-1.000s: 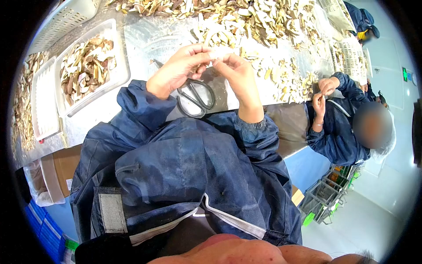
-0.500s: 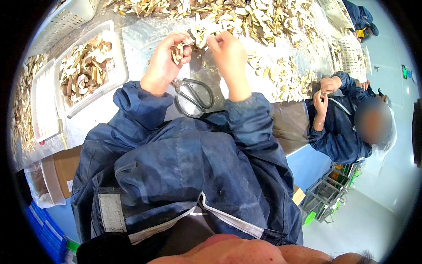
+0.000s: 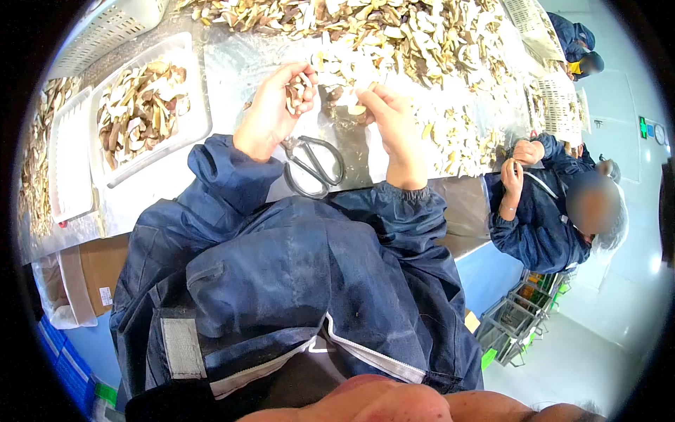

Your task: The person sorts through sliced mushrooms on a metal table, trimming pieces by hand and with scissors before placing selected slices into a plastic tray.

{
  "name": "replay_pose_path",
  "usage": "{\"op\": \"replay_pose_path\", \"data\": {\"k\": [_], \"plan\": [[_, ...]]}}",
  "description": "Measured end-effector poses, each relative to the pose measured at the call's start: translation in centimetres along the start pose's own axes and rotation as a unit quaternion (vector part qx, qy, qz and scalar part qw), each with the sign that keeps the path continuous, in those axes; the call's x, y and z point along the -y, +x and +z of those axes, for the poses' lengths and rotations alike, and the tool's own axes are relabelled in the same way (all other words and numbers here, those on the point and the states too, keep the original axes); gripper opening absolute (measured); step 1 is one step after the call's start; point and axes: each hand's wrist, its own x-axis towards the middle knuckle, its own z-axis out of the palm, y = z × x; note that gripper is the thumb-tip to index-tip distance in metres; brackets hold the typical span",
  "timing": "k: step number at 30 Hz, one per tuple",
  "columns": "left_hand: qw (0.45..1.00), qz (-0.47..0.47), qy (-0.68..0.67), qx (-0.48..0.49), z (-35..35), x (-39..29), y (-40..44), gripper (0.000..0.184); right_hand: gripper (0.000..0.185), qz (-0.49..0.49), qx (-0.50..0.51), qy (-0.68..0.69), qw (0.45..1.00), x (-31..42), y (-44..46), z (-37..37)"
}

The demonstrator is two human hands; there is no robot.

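Right hand (image 3: pixel 394 116) has shifted toward the near right, its fingers apparently pinching a pale slice (image 3: pixel 356 110). Left hand (image 3: pixel 271 105) fingers remain curled around several slices (image 3: pixel 295 93); one piece is thus handled separately (a judgement). Loose heap (image 3: pixel 422 35): far side of desk (image 3: pixel 235 60). Filled tray (image 3: pixel 202 98): left. Scissors (image 3: pixel 316 166) (handles nearest) obstruct the space between the wrists.

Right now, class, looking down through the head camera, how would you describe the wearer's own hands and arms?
The left hand and right hand are bare, with no gloves. The left sleeve and right sleeve are long, loose, creased and dark blue. The right cuff is gathered. No lettering shows on either sleeve.
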Motion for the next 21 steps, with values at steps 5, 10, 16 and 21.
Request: {"op": "replay_pose_path", "data": {"k": [5,10,16,21], "plan": [[0.998,-0.018,0.054,-0.011,0.7,0.2,-0.2,0.022,0.019,0.004,0.06,0.057,0.997,0.4,-0.8,-0.3],[0.996,-0.055,0.054,-0.038,1.8,0.7,-0.9,0.03,0.016,0.007,0.091,0.078,0.993,1.1,-1.2,1.0],[0.99,-0.017,0.141,-0.028,3.1,0.5,-1.7,0.018,0.019,0.011,0.106,0.045,0.993,0.6,-0.6,2.1],[0.972,-0.004,0.235,0.01,2.4,0.5,-1.6,0.011,0.023,0.01,0.051,-0.005,0.999,0.9,-1.0,1.9]]}}
